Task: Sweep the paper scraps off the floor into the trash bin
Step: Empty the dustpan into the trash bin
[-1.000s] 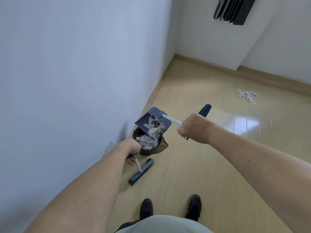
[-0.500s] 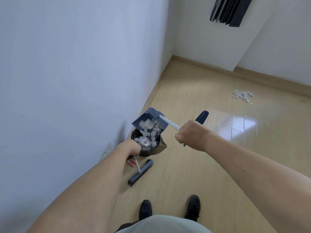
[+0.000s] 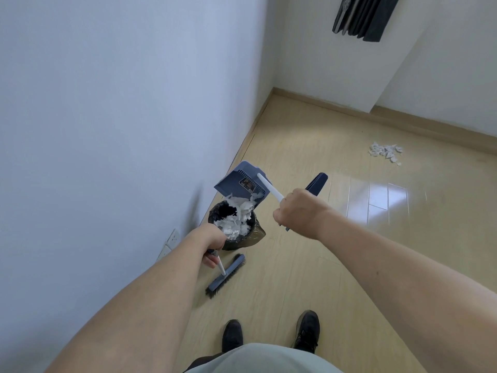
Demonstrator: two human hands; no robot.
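My right hand (image 3: 298,211) is wrapped around the white handle of a blue dustpan (image 3: 239,184), fingers curled tight on it. The pan is tipped mouth-down over the trash bin (image 3: 236,227), and white paper scraps (image 3: 239,214) are sliding off its lip into the bin, which is lined with a dark bag and already heaped with paper. My left hand (image 3: 212,240) grips the white handle of a blue broom (image 3: 224,275); its dark bristles rest on the floor just in front of the bin.

To do this pour well, I judge the pan's lip should stay directly over the bin's opening and low to it, because the scraps are light and the pile inside already sits near the rim. A steady tilt would probably serve better than a shake (a jolt could send pieces over the edge). I would keep the broom parked where it is, clear of the falling paper.

The bin stands against the white wall (image 3: 107,130) on a pale wooden floor (image 3: 349,265). A wall socket (image 3: 172,238) sits low beside my left forearm. Well apart from the bin, toward the far wall, a second pile of scraps (image 3: 386,152) lies unswept on the floor, so the task looks only partly done. My dark shoes (image 3: 232,335) show at the bottom.
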